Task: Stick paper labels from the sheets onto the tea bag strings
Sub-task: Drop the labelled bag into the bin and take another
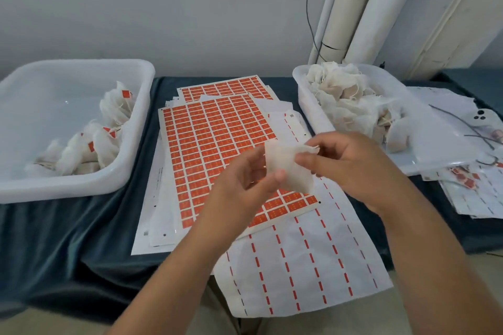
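Left grip [245,179] and right grip [351,163] both pinched one white tea bag [288,168], fingers curled, held above the orange label sheet [212,139] on the desk [54,239].

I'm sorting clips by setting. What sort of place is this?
Probably a small hand-packing workstation: a cloth-covered table with sheets of orange labels, a white tub of unlabelled tea bags on the right, and another tub holding labelled ones on the left.
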`<state>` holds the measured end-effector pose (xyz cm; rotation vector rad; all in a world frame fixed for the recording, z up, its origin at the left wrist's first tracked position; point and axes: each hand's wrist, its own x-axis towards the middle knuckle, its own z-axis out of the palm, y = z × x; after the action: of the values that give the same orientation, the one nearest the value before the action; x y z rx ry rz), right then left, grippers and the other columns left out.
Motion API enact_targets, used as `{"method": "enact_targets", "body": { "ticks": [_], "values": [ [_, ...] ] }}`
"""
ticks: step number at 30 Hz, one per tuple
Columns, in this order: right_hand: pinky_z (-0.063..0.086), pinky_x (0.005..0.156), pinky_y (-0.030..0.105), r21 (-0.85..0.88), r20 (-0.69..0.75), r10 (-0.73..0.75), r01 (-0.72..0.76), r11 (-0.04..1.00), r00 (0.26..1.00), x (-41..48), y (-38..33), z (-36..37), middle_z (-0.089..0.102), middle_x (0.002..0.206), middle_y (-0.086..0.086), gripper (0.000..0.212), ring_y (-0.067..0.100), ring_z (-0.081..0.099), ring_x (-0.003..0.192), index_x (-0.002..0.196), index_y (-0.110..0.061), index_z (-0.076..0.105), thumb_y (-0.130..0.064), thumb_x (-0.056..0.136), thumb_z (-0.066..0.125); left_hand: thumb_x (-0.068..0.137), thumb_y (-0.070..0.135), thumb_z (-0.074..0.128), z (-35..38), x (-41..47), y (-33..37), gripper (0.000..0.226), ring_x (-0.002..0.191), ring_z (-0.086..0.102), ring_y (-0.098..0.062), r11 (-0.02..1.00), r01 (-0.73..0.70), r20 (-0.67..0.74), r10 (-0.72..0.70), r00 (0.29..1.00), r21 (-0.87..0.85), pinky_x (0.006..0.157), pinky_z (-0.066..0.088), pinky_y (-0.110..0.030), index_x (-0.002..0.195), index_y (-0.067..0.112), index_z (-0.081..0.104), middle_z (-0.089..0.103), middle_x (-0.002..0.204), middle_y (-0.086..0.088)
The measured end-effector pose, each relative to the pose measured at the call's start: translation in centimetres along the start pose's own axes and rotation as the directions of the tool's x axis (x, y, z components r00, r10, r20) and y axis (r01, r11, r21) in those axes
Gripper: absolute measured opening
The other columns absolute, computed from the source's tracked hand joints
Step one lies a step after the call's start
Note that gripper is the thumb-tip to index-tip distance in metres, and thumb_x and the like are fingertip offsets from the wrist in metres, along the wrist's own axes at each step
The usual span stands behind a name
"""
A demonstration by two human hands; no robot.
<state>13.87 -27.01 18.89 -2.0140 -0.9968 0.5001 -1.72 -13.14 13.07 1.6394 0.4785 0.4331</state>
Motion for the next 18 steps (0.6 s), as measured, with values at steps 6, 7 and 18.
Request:
{"method": "enact_targets", "body": {
  "ticks": [6, 7, 18],
  "values": [
    [0.059, 0.069, 0.019, 0.233, 0.087, 0.037, -0.056, 0.971, 0.996, -2.0, 0.8, 4.8, 0.077, 0.097, -0.018, 0.012, 0.002, 0.074, 0.090, 0.098, -0.042, 0.075, -0.047, 0.097, 0.064, 0.073, 0.069, 0.066, -0.7, -1.3, -0.8, 0.044, 0.094, 0.070, 0.003, 0.989, 0.112, -0.086, -0.121, 0.989, -0.101, 0.065, 0.057, -0.012, 0.100, 0.036, 0.078, 0.074, 0.099, 0.022],
    [0.056, 0.066, 0.012, 0.266, 0.081, 0.040, -0.061, 0.962, 0.996, -2.3, 1.0, 5.3, 0.076, 0.095, -0.018, 0.014, 0.001, 0.073, 0.088, 0.097, -0.046, 0.074, -0.046, 0.100, 0.061, 0.072, 0.068, 0.065, -0.9, -1.5, -1.1, 0.046, 0.095, 0.070, 0.003, 0.987, 0.127, -0.109, -0.137, 0.985, -0.096, 0.064, 0.057, -0.012, 0.101, 0.035, 0.077, 0.074, 0.099, 0.022],
    [0.055, 0.069, 0.011, 0.323, -0.111, 0.058, -0.019, 0.946, 0.992, -3.5, 2.4, 9.1, 0.075, 0.087, -0.017, 0.012, 0.004, 0.072, 0.086, 0.093, -0.048, 0.071, -0.044, 0.100, 0.061, 0.098, 0.057, 0.059, -1.9, -2.8, -2.5, 0.021, 0.093, 0.069, 0.003, 0.972, 0.203, -0.171, -0.222, 0.960, -0.120, 0.070, 0.061, -0.021, 0.104, 0.044, 0.074, 0.072, 0.100, 0.025]
  ]
}}
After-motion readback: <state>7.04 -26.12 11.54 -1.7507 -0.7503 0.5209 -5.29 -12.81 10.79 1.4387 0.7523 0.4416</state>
